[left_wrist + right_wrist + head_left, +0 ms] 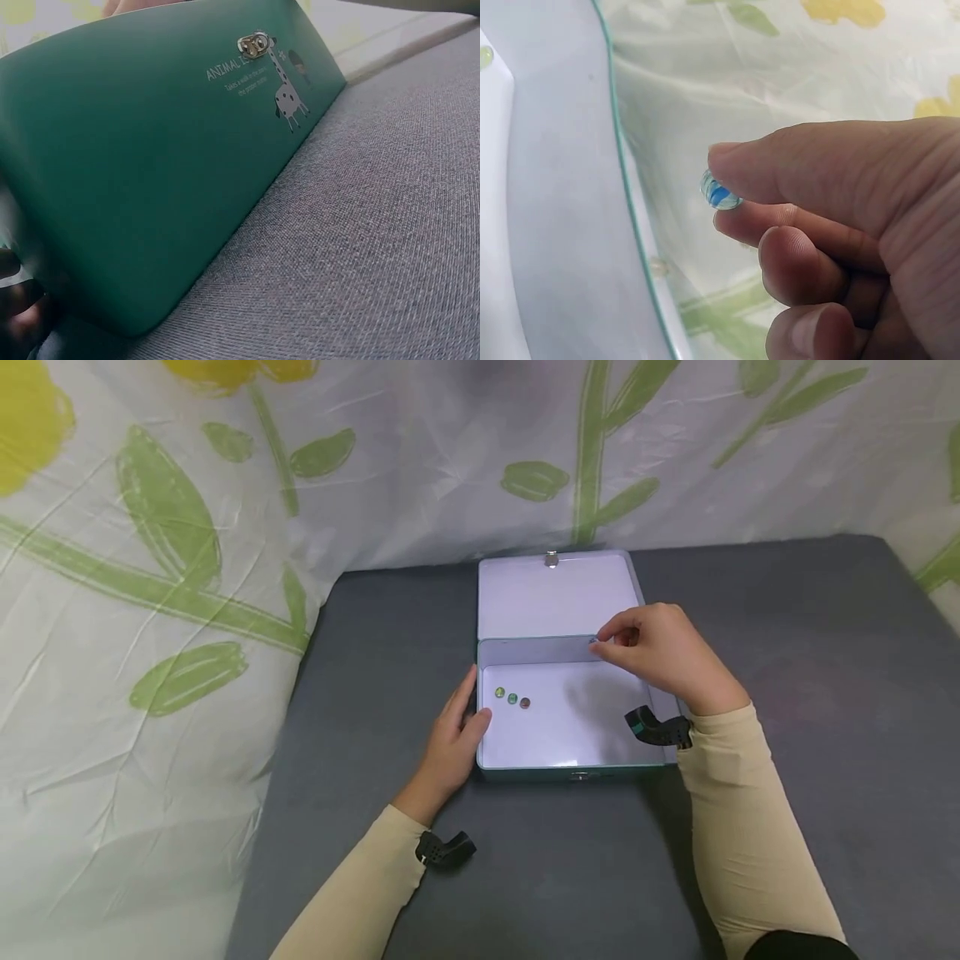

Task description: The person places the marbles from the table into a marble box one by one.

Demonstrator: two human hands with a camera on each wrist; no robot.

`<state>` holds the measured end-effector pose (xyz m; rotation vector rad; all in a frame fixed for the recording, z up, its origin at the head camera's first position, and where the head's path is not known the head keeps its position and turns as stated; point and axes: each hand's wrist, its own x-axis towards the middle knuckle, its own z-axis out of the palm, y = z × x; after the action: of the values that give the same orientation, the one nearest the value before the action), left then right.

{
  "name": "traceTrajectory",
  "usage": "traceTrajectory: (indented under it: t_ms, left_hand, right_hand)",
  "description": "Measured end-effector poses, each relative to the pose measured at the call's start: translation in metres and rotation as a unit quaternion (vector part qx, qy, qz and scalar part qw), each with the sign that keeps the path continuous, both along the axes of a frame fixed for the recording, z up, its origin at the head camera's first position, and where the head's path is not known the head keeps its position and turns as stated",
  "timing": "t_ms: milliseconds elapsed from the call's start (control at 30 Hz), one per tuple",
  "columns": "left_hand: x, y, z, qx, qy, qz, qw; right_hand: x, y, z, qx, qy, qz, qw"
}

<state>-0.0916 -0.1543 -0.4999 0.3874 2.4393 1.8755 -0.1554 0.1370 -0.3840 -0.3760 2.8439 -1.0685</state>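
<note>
A clear glass marble with a blue swirl (719, 192) is pinched between the thumb and index finger of my right hand (660, 652), above the back wall of an open metal box (570, 772). The box is green outside and white inside. On its floor, toward the left, lie a yellow-green marble (499, 692), a green marble (512, 698) and a reddish-brown marble (525, 702). My left hand (450, 743) holds the box's left wall, with the thumb over the rim and the fingers along the outside. In the left wrist view, its fingers are mostly hidden.
The lid (558, 597) is tipped back, with a metal latch (552, 559) at its far edge. A dark grey cloth (810, 693) covers the table beneath the box. A white sheet with painted flowers and leaves (435, 468) hangs behind and at the left.
</note>
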Motion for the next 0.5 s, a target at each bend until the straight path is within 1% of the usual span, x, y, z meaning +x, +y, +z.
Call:
traceTrajectory:
  t_ms: [167,333,367,500]
  left_hand:
    - [-0.001,0.000,-0.002,-0.005,0.009,0.001,0.9999]
    - [-0.001,-0.001,0.001,-0.010,0.005,0.001,0.9999]
    - [0.000,-0.001,0.003,-0.009,0.002,0.001,1.0000]
    - [0.005,0.000,0.023,-0.002,-0.001,-0.009,1.0000]
  right_hand:
    - [-0.006,-0.014,-0.001,0.012,-0.012,0.029,0.9994]
    - [-0.016,-0.028,0.000,0.029,0.001,0.069,0.9972]
    - [-0.017,-0.031,0.000,0.032,0.005,0.077,0.9965]
    - [-0.022,-0.038,-0.003,0.038,0.008,0.099,0.9943]
